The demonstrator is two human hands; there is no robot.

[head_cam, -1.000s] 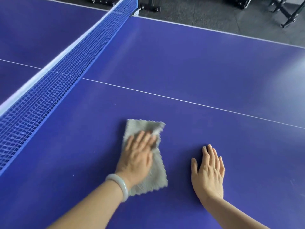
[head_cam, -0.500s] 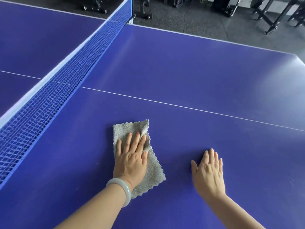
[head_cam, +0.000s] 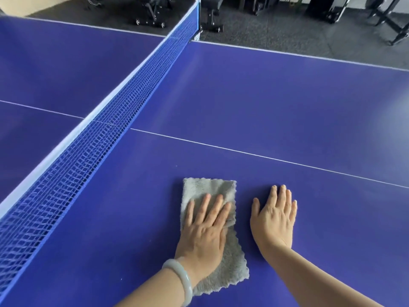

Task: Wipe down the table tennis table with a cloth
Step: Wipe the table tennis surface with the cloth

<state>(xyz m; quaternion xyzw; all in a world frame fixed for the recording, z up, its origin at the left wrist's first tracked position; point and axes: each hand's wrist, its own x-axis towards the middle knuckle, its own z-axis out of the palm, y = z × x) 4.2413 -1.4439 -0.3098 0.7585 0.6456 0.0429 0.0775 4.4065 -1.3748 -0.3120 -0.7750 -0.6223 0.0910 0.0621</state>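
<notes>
A person's left grip [head_cam: 204, 235], fingers straight and slightly spread, is pressing flat on a grey, fluffy rectangular cloth with scalloped edges [head_cam: 210, 188]. The cloth is lying on the blue-violet table tennis tabletop [head_cam: 276, 103], on the side to the right of the net. It is showing beyond the fingertips toward the far side and beside the wrist toward the near side, with a small crease bunching at the thumb side. A pale green, smooth bangle [head_cam: 181, 278] is sitting on the left wrist. Just right of the cloth and apart from it, the right grip [head_cam: 274, 222], holding nothing, is resting palm-down on the bare surface, fingers straight and close together, thumb angling toward the cloth. A blue mesh net with a white top band [head_cam: 93, 147] is running diagonally from lower left to the far edge. A thin white centre line [head_cam: 243, 152] is crossing the tabletop beyond the fingertips. Past the far edge, dark speckled floor [head_cam: 287, 29] and black wheeled metal frames [head_cam: 150, 12] are showing.
</notes>
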